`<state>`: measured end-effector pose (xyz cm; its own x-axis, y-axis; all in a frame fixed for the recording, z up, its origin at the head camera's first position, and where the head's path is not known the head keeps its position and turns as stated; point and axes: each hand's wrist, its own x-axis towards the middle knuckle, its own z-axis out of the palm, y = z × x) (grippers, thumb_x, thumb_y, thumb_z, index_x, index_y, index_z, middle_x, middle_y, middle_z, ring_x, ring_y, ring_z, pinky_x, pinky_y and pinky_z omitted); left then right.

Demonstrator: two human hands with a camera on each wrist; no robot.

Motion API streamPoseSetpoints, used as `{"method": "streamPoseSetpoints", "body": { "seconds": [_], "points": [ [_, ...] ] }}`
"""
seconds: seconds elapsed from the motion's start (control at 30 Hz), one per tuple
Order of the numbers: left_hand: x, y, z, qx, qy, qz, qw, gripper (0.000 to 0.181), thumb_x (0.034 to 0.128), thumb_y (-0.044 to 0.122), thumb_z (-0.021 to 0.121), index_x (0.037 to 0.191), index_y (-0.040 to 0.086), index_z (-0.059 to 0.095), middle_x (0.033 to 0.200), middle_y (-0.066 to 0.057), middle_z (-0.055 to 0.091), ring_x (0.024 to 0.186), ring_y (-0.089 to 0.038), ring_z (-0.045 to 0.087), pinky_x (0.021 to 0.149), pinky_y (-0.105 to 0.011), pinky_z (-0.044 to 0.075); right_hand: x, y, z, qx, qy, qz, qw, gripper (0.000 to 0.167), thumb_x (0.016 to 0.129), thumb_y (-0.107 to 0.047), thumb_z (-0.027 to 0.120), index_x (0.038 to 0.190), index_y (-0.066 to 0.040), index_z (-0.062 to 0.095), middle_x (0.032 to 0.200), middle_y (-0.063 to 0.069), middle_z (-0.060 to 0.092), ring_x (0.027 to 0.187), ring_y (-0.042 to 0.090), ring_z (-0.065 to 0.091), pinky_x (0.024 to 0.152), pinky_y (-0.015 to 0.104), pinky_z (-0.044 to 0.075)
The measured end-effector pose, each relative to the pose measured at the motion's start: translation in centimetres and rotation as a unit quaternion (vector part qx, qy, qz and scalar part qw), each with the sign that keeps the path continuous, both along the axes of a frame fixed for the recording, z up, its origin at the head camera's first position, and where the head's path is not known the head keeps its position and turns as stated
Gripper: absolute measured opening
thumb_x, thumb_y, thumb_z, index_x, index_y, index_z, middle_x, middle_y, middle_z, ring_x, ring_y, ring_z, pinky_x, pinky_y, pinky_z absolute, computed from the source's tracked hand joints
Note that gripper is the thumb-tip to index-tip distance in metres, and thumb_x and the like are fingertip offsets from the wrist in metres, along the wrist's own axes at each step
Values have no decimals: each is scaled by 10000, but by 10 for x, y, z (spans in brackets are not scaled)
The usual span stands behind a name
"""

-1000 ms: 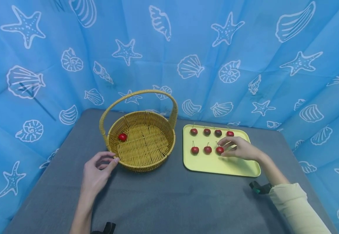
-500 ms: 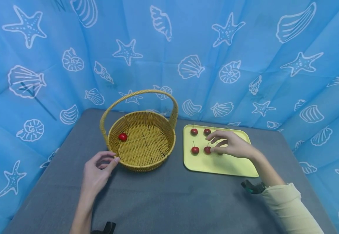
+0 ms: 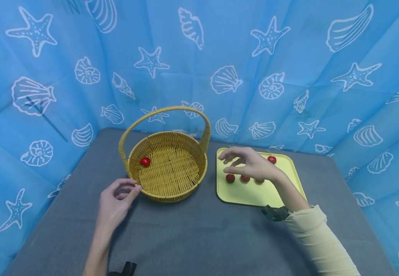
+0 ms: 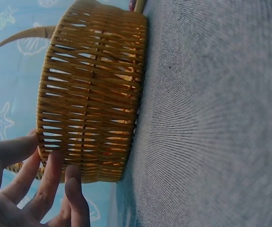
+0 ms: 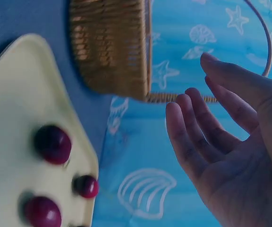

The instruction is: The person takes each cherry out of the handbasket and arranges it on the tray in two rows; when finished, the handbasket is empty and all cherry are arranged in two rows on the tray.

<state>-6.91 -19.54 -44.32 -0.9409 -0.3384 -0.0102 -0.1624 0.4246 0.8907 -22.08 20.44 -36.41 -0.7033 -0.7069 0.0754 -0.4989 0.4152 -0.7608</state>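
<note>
My left hand (image 3: pixel 116 203) pinches the near-left rim of a round yellow wicker basket (image 3: pixel 172 193) with a tall handle. In the left wrist view its fingers (image 4: pixel 48 187) lie against the woven side. One red cherry (image 3: pixel 145 161) rests inside the basket at the left. Over the left part of a pale yellow tray (image 3: pixel 241 197) hovers my right hand (image 3: pixel 249 163), its fingers loosely bent and nothing between them. Below it stand several cherries, among them a front-left cherry (image 3: pixel 230 178). Another cherry (image 3: pixel 272 159) shows at the back right; the hand hides some of the back row.
A grey cloth (image 3: pixel 192 237) covers the table under basket and tray. Behind and at both sides hangs a blue curtain (image 3: pixel 192 57) with white shells and starfish. The basket's arched handle (image 3: pixel 165 110) rises near the curtain.
My right hand has moved left across the tray, from the right-hand cherries to above the left ones, and looks raised. The left hand stays at the basket rim.
</note>
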Motion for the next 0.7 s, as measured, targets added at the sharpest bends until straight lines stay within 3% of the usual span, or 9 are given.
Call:
{"method": "streamPoseSetpoints", "body": {
  "seconds": [0.33, 0.53, 0.7],
  "points": [
    [0, 1, 0, -23, 45, -25, 10000, 334, 1024, 339, 779, 1277, 130, 718, 1198, -167, 762, 923, -243, 742, 675, -237, 574, -7, -53, 8, -186, -224, 615, 9977, 346, 1002, -84, 780, 1339, -72, 702, 1316, 126, 734, 1203, 387, 707, 1015, 431, 633],
    [0, 0, 0, -54, -12, 1, 10000, 330, 1027, 338, 775, 1281, 136, 716, 1207, -160, 762, 927, -213, 730, 688, -234, 570, -21, -87, 11, -168, -351, 903, 9952, 325, 1001, -114, 788, 1316, -85, 713, 1335, 110, 734, 1197, 257, 728, 1045, 431, 621],
    [0, 0, -1, -46, -2, 3, 10000, 331, 1024, 340, 779, 1278, 137, 718, 1202, -162, 765, 919, -223, 734, 679, -235, 569, -33, -115, 14, -97, -301, 1096, 9935, 340, 986, -103, 802, 1308, -51, 708, 1340, 130, 722, 1179, 280, 733, 1050, 440, 614]
  ]
}}
